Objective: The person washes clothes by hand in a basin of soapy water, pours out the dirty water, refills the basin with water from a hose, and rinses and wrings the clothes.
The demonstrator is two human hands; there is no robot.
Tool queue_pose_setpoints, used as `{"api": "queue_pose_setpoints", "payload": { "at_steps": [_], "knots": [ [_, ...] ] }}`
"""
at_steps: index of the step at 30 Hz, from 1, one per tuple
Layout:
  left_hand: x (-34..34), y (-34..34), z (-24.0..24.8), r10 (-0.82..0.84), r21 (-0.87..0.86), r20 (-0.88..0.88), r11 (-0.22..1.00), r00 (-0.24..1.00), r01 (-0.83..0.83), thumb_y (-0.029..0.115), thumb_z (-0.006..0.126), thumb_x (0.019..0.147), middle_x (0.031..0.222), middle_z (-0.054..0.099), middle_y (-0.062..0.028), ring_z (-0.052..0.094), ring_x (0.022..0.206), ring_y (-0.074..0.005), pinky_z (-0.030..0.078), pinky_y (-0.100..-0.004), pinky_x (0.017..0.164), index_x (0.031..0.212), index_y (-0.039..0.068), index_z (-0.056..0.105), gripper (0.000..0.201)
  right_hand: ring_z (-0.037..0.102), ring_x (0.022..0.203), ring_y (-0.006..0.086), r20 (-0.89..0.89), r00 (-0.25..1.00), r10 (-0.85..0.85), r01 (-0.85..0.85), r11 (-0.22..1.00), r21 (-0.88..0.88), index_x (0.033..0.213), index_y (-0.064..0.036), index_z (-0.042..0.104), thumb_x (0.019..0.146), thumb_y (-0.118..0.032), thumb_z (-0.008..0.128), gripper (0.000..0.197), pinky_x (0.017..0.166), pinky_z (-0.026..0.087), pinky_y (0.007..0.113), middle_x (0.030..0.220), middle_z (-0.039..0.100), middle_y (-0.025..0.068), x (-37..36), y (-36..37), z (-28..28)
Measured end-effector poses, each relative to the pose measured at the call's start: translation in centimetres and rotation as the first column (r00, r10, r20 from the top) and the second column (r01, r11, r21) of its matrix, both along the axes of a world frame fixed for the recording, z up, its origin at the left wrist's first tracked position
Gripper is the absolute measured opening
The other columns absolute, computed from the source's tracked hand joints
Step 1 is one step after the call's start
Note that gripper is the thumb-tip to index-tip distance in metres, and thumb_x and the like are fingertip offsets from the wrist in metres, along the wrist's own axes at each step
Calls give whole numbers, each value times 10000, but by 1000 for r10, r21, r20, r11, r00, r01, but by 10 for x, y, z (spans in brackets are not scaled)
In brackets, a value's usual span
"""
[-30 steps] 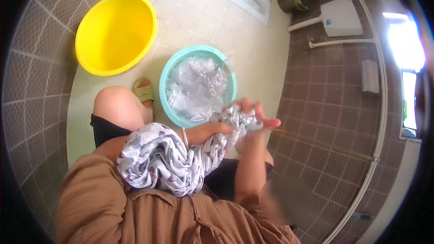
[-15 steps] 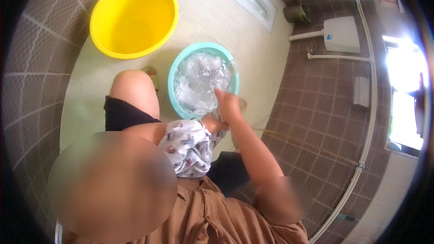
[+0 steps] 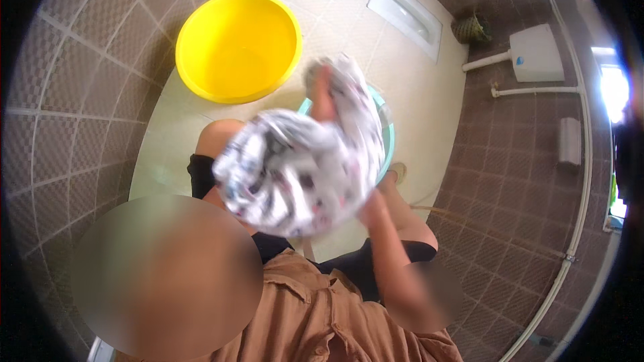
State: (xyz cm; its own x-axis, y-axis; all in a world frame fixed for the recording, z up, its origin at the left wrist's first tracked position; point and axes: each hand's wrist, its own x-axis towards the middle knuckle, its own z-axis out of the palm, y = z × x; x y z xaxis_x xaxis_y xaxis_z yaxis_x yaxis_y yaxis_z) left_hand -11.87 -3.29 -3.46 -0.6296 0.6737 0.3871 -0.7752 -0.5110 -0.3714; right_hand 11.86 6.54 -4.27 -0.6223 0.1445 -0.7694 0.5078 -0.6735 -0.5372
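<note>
A white garment with a small dark and pinkish print [image 3: 302, 184] is lifted in front of me, blurred by motion, bunched into a wide loop. My left hand [image 3: 325, 97] reaches out past the loop and grips the far end of the cloth; its fingers are smeared. At the near right edge, my right hand [image 3: 370, 213] is closed on the cloth, with its fingertips mostly hidden behind the folds. Below the garment stands the light turquoise basin [image 3: 388, 135]. Only parts of its rim show, and its contents are covered.
Ahead to the left, a large yellow basin [image 3: 238, 50] stands on the pale tiled floor. A squat toilet [image 3: 406, 17] is set in the floor farther off, near a woven basket [image 3: 471, 27]. Along the right tiled wall run a white cistern [image 3: 537, 53] and pipes [image 3: 581, 161].
The garment has come up off my left forearm area and swung out over the turquoise basin, hiding the water and clear plastic-like contents seen before. The view has shifted left.
</note>
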Motion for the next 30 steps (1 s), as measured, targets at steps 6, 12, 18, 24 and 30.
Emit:
{"api": "queue_pose_setpoints", "payload": {
  "at_steps": [6, 12, 18, 24, 30],
  "knots": [
    [-77, -62, 44, 334, -492, 555, 870, 762, -24, 420, 435, 832, 1104, 502, -145, 499, 987, -292, 393, -436, 896, 1180, -20, 403, 562, 514, 824, 134, 61, 968, 242, -243, 970, 0, 992, -109, 495, 829, -237, 526, 210, 726, 431, 297, 871, 515, 18, -14, -97, 56],
    [-67, -79, 51, 511, -794, 478, 599, 714, 102, 473, 335, 866, 1079, 454, -161, 507, 907, -291, 440, -449, 815, 1127, 60, 318, 488, 527, 779, 129, 175, 896, 407, -431, 892, 135, 983, -108, 497, 820, -261, 537, 228, 670, 446, 274, 870, 518, 25, 14, -74, 7],
    [-10, -50, 100, 307, -803, 281, 594, 909, 47, 473, 308, 881, 1072, 503, -149, 509, 900, -261, 439, -346, 703, 1019, 33, 402, 471, 529, 785, 143, 328, 919, 219, -294, 935, 199, 998, -101, 503, 802, -272, 550, 265, 650, 448, 283, 883, 528, 37, 22, -5, -27],
    [7, -39, 85, 189, -717, 374, 679, 908, 154, 432, 378, 878, 1038, 500, -117, 513, 871, -231, 433, -329, 663, 1034, 59, 422, 406, 525, 818, 156, 404, 893, 200, -379, 818, 433, 1062, -73, 504, 798, -294, 560, 349, 658, 447, 291, 955, 545, 46, -16, 80, -73],
    [-6, -34, 79, 197, -772, 331, 619, 923, 144, 366, 386, 891, 903, 565, -46, 522, 763, -164, 417, -293, 655, 1025, 67, 512, 351, 542, 912, 203, 426, 887, 176, -461, 283, 841, 1100, -11, 497, 771, -274, 589, 430, 731, 451, 324, 1059, 552, 114, -79, 162, -147]
  ]
}}
